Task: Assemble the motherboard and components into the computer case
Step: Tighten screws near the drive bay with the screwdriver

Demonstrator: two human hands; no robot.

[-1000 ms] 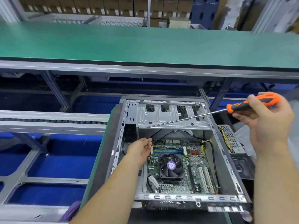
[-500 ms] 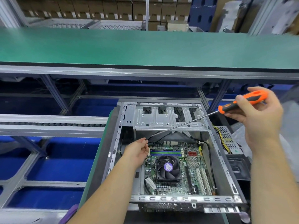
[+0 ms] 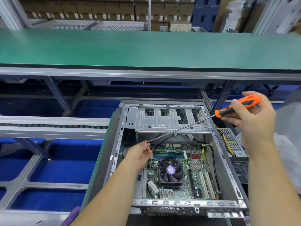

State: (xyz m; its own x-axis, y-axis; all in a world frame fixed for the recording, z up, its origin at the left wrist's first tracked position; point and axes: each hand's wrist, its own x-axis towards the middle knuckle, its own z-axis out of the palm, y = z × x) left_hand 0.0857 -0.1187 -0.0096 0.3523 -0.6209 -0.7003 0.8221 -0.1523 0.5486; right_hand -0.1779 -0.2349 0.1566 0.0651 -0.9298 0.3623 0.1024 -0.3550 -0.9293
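Note:
An open metal computer case point(image 3: 225, 162) lies in front of me with a green motherboard point(image 3: 197, 173) and its black fan point(image 3: 171, 171) inside. My right hand point(image 3: 254, 121) grips the orange-and-black handle of a long screwdriver point(image 3: 180, 128), whose thin shaft slants down to the left across the drive bay. My left hand point(image 3: 140, 154) is inside the case at the board's far left corner, its fingertips pinched together at the screwdriver tip. Whether a small screw is between them I cannot tell.
A green conveyor belt point(image 3: 146, 48) runs across behind the case, with stacked cardboard boxes beyond it. A power supply point(image 3: 231, 141) with yellow wires sits just right of the case. Aluminium rails and blue flooring lie to the left.
The screwdriver's tip has dropped to my left fingertips as my right hand moved slightly left and down. My left hand stayed at the board's corner.

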